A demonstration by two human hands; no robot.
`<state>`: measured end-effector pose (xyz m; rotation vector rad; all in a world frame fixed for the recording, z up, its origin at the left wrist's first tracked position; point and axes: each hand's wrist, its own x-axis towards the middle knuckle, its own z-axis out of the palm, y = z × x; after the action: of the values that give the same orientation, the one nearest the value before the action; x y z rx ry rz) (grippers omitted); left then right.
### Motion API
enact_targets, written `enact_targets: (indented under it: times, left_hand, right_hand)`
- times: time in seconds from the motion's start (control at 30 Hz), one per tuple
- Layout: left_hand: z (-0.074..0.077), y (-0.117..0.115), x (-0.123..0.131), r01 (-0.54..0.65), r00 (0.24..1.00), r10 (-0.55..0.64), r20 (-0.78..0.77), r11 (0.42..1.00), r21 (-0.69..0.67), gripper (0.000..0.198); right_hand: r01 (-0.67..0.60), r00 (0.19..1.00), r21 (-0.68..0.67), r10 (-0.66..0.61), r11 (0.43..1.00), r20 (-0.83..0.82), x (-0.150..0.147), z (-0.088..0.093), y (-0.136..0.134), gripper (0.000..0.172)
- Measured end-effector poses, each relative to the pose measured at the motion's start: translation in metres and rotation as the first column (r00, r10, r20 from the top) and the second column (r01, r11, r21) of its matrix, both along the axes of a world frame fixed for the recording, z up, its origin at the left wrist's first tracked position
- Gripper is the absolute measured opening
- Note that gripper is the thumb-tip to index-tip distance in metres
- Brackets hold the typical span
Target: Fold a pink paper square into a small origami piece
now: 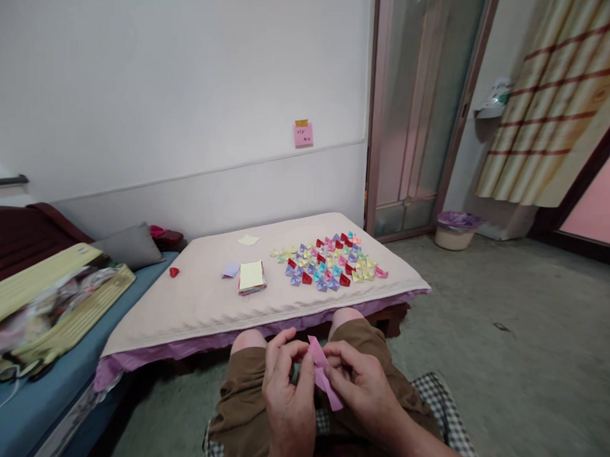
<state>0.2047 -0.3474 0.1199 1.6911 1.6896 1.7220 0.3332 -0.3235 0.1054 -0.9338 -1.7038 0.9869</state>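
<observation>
Above my lap, a pink piece of folded origami paper (325, 376) is pinched between both hands. My left hand (289, 382) grips its left edge with thumb and fingers. On the opposite side, my right hand (357, 376) closes on the paper with its thumb on top. Some of the folds are hidden behind my fingers. Beyond my knees, a stack of square paper (251, 276) with a yellow sheet on top lies on the covered table (207, 295). Many small folded paper pieces (331, 259) in several colours spread over the table's right part.
A lilac paper (230, 270), a pale yellow paper (249, 240) and a red folded piece (174, 272) lie apart on the table. To the left is a blue-covered seat (69, 360) with a yellow bag (83, 323). A bin (455, 235) stands on the floor at right.
</observation>
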Motion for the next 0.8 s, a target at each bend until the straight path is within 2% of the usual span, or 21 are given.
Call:
enact_targets:
  times: [0.27,0.5,0.6,0.8]
  left_hand:
    - [-0.0017,0.0042,-0.0017,0.040,0.995,-0.029,0.099,0.993,-0.109,0.012]
    - [-0.0039,0.0023,-0.0007,0.072,0.995,-0.060,0.080,0.986,-0.152,0.013]
    - [-0.0031,0.0025,-0.0009,0.086,0.994,-0.075,0.078,0.984,-0.157,0.016]
    - [0.0014,0.0082,-0.0046,0.228,0.962,-0.189,0.200,0.954,-0.196,0.019]
  right_hand:
    - [0.046,0.995,0.193,-0.062,0.980,0.079,0.0003,-0.0029,0.0000,0.013]
    - [0.079,0.986,0.360,-0.125,0.929,0.107,-0.0001,-0.0052,-0.0005,0.016]
    - [0.073,0.983,0.360,-0.128,0.930,0.133,-0.0003,-0.0074,-0.0004,0.016]
    - [0.039,0.985,0.238,-0.077,0.970,0.152,-0.0001,-0.0070,0.0004,0.014]
